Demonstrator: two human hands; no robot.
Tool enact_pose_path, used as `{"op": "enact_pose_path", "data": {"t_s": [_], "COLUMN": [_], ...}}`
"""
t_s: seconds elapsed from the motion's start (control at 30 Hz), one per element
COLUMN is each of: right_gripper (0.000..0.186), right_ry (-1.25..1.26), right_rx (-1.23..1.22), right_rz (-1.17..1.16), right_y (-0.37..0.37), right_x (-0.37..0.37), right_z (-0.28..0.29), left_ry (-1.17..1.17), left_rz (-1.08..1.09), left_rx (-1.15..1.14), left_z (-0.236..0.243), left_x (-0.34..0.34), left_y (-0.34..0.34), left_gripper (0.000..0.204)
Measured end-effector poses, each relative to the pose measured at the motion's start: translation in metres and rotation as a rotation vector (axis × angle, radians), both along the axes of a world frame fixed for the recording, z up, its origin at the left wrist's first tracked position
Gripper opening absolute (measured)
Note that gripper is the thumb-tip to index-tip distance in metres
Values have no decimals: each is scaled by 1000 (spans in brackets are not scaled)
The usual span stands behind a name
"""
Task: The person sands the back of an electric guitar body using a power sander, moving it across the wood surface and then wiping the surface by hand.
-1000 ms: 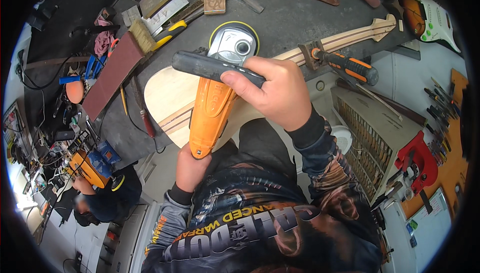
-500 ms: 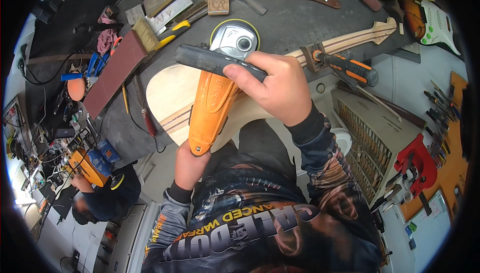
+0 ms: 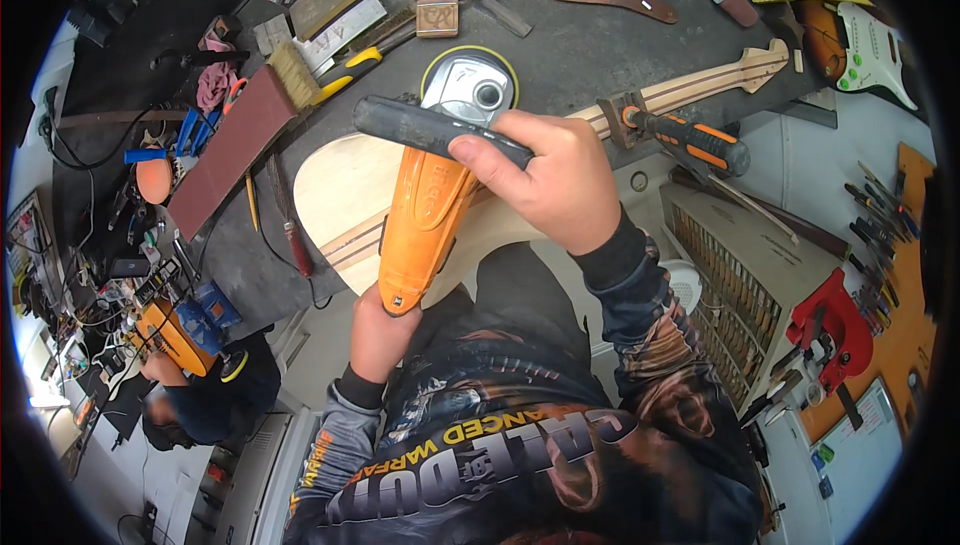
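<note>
A: Starting left of the wooden guitar point(image 3: 330, 180), what's there?
B: A reddish-brown abrasive sheet point(image 3: 230, 150) on the dark surface point(image 3: 570, 57), then a red-handled tool point(image 3: 296, 247) just beside the guitar's rounded end. A shift of the body could knock that tool.
A: And the left grip point(image 3: 382, 333)?
B: At the guitar's near edge, under the tail of the orange power tool point(image 3: 425, 220). Its fingers are hidden behind the casing, so I can't tell how far they're closed. If it only props the tail, I'd expect vibration to work it loose.
A: Where's the machine itself?
B: Across the guitar's body, with its yellow-edged round head showing past the far edge. I can't see whether the pad touches wood. Should it tilt there, its rim might bite into that edge.
A: The right grip point(image 3: 560, 180)?
B: Over the guitar, where body meets neck, wrapped firmly round the black handle point(image 3: 425, 130), thumb on top. Uneven pressure from it could cause that tilt.
A: Anything further right?
B: An orange-and-black clamp point(image 3: 700, 140) on the guitar's neck. If it's loose, side force could swing the whole piece.
</note>
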State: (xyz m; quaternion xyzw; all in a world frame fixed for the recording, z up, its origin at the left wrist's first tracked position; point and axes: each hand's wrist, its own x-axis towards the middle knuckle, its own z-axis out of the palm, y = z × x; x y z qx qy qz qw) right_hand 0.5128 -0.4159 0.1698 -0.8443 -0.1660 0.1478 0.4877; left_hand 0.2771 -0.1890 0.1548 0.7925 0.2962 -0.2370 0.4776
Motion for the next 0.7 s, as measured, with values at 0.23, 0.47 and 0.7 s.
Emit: {"op": "enact_pose_path", "data": {"t_s": [0.23,0.47,0.7], "right_gripper": [58,40,52], "right_ry": [-93,-1,-54], "right_rx": [79,23,94], "right_rz": [-31,10,-27], "right_y": [33,14,45], "right_x": [-25,-25,-53], "right_z": [-10,-1,-5], "left_ry": [82,42,109], "left_rz": [65,35,94], "left_rx": [9,-27,21], "left_z": [7,1,5], "left_x": [-32,-31,-68], "left_y": [13,6,25], "left_gripper": [27,29,26]}}
